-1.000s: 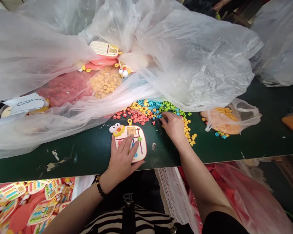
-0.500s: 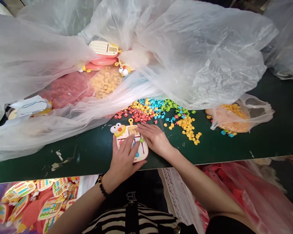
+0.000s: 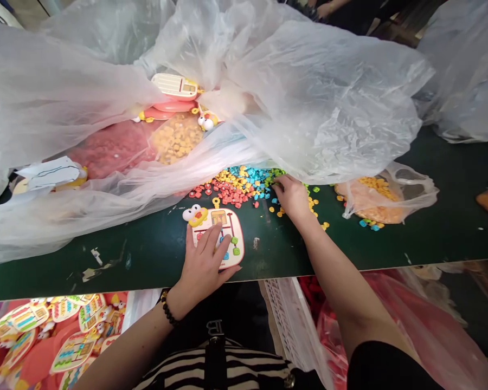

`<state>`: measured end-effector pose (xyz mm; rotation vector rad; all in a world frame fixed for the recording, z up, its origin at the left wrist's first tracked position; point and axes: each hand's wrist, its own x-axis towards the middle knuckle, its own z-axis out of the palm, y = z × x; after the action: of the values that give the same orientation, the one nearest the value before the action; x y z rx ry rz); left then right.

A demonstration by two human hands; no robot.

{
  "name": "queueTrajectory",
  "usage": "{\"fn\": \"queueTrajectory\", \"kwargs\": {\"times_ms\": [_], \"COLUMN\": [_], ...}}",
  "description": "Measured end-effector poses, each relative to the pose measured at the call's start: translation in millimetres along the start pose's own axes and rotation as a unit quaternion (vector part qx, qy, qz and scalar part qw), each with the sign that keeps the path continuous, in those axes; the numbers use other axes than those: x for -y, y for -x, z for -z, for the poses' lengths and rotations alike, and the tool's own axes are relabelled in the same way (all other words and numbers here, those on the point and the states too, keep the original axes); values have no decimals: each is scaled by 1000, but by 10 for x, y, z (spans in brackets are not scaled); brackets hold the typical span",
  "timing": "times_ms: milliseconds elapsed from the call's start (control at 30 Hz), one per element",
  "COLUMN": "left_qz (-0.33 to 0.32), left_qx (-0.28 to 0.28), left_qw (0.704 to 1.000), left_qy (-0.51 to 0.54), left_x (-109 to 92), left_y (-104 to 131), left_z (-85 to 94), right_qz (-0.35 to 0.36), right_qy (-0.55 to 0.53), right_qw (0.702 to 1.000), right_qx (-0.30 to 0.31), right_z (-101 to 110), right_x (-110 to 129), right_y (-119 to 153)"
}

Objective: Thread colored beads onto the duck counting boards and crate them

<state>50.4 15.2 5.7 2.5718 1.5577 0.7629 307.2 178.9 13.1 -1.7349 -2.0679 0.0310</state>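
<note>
A white toy board with a red edge and a yellow duck head lies on the dark green table. My left hand rests on its lower left part, fingers spread. Two green pieces sit in a slot on the board's right side. My right hand is over the green pieces of the loose pile, its fingers pinched together; what they hold is hidden. Red pieces and blue pieces lie to the left of that hand.
Large clear plastic bags cover the back of the table. A small bag of yellow pieces lies at right. Finished-looking toy boards fill a container at lower left. A person's arm shows at the top.
My right hand has moved off the board, up and right to the pile. A second green piece now shows on the board. My left hand stays on it.
</note>
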Motion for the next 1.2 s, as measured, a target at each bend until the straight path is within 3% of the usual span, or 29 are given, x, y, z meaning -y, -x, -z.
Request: {"fn": "queueTrajectory", "kwargs": {"times_ms": [167,300,400,533,833,933,1067,1200], "left_qz": [4,-1,-1,4,4,5,3,4], "left_qx": [8,8,8,6,8,6,9,11], "left_qw": [1000,1000,1000,1000,1000,1000,1000,1000], "left_qy": [-3,-6,-4,-6,2,-1,-1,2], "left_x": [1,3,-1,-8,9,6,5,10], "left_y": [0,-5,-12,-19,-13,-15,-17,-15], "left_z": [-2,-6,-5,-5,-17,-14,-10,-10], "right_qz": [-39,-64,36,174,187,187,84,19], "right_qy": [-17,-110,-223,-257,-172,-178,-204,-286], "right_qw": [999,990,974,951,958,957,972,955], "right_qx": [-26,-55,-31,20,134,130,87,80], "right_z": [42,226,216,38,52,9,13,96], "right_x": [-47,253,666,1003,794,781,756,757], "right_y": [51,232,423,569,540,544,522,462]}}
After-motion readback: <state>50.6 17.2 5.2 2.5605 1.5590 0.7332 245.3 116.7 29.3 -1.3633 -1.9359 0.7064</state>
